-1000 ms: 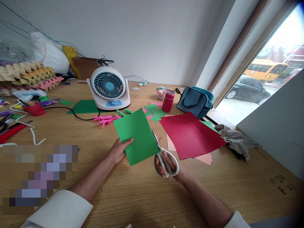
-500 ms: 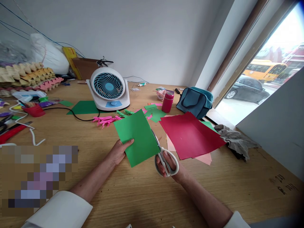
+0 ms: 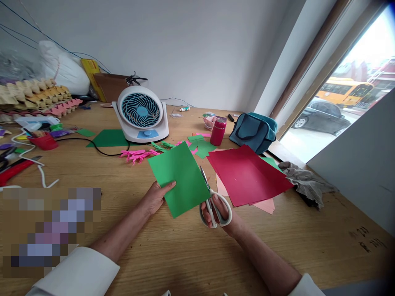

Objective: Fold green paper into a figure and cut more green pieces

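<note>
- Gripping 1 green sheet [image 3: 180,179] above the table [image 3: 160,255]: the left hand [image 3: 157,196], thumb on top.
- Holding 1 pair of scissors [image 3: 219,209]: the right hand [image 3: 216,211], fingers through the handles, blades at the sheet's edge.
- Standing behind: 1 fan [image 3: 142,113], 1 red bottle [image 3: 218,132].

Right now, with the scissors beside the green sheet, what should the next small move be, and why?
Probably ease the scissors slightly left in the right hand: their visible blade lies along the green sheet's right edge, while the left hand grips the opposite side, clear of it.
</note>
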Motion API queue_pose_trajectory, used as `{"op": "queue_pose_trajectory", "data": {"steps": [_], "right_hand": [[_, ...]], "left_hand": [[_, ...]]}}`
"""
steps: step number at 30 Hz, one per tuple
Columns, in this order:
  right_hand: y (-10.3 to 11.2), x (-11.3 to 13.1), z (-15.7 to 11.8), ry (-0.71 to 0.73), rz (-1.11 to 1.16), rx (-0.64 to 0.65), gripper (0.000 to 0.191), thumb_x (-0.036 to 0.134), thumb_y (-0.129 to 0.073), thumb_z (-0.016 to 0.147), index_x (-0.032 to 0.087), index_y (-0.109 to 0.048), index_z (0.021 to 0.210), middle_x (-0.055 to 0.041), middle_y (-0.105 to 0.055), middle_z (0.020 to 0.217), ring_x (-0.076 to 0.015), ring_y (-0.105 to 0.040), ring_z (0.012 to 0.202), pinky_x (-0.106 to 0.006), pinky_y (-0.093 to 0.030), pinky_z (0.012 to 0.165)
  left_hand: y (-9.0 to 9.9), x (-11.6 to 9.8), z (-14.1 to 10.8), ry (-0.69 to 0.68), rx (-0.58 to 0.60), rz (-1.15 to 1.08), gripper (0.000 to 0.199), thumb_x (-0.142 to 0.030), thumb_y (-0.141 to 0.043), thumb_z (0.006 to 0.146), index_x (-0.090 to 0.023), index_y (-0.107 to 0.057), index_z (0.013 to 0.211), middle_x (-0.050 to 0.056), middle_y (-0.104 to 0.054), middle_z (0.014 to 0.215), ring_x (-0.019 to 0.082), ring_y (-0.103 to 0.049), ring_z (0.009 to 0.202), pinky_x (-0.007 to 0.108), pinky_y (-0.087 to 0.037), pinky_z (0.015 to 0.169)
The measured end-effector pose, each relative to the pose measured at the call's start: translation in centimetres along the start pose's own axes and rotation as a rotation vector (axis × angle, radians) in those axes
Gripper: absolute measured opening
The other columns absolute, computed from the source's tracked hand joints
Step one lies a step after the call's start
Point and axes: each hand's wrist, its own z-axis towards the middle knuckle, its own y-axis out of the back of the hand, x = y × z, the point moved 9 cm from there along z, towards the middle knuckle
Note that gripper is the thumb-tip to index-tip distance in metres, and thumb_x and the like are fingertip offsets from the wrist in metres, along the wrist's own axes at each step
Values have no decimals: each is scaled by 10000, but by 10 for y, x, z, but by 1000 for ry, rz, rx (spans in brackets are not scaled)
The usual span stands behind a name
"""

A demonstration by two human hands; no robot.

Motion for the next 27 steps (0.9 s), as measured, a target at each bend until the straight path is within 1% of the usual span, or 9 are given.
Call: {"op": "queue_pose_trajectory", "data": {"steps": [4, 9, 14, 18, 23, 27], "right_hand": [[0, -2, 0, -12, 0, 25, 544, 683, -472, 905, 157, -609, 874, 4, -560, 571, -121, -511, 446, -230, -357, 431], [0, -5, 1, 0, 22, 57, 518, 647, -449, 938, 157, -612, 898, 1, -570, 585, -120, -529, 461, -219, -361, 425], [3, -6, 1, -7, -1, -8, 540, 685, -481, 902, 163, -608, 853, 14, -545, 543, -114, -497, 427, -220, -353, 411], [5, -5, 0, -8, -28, -53, 540, 706, -526, 863, 174, -601, 812, 30, -513, 500, -104, -456, 392, -219, -334, 403], [6, -6, 0, -2, -20, -64, 542, 701, -499, 881, 178, -607, 792, 29, -491, 479, -106, -423, 375, -230, -304, 392], [9, -1, -2, 9, -43, -105, 532, 701, -503, 879, 190, -618, 786, 22, -477, 479, -117, -413, 386, -248, -294, 394]], "left_hand": [[1, -4, 0, -17, -6, 23, 652, -395, -939, 511, -154, -731, 1081, 159, -697, 1222, 385, -604, 1214, 482, -520, 1029], [-3, -4, -1, -3, 36, 39, 647, -388, -938, 520, -162, -731, 1090, 150, -700, 1220, 378, -602, 1221, 472, -505, 1047], [-1, 0, -1, 14, -7, 38, 662, -388, -943, 504, -148, -727, 1082, 159, -699, 1219, 389, -601, 1219, 492, -499, 1049], [1, 1, 0, 4, -15, 28, 663, -385, -946, 498, -145, -726, 1076, 160, -699, 1221, 382, -601, 1221, 479, -499, 1050], [1, 1, 2, -6, -10, 34, 650, -387, -942, 505, -153, -729, 1072, 155, -697, 1230, 371, -598, 1230, 470, -496, 1055], [2, -1, 1, -24, -18, 48, 656, -396, -948, 480, -152, -737, 1051, 161, -712, 1200, 374, -617, 1205, 479, -507, 1040]]}}
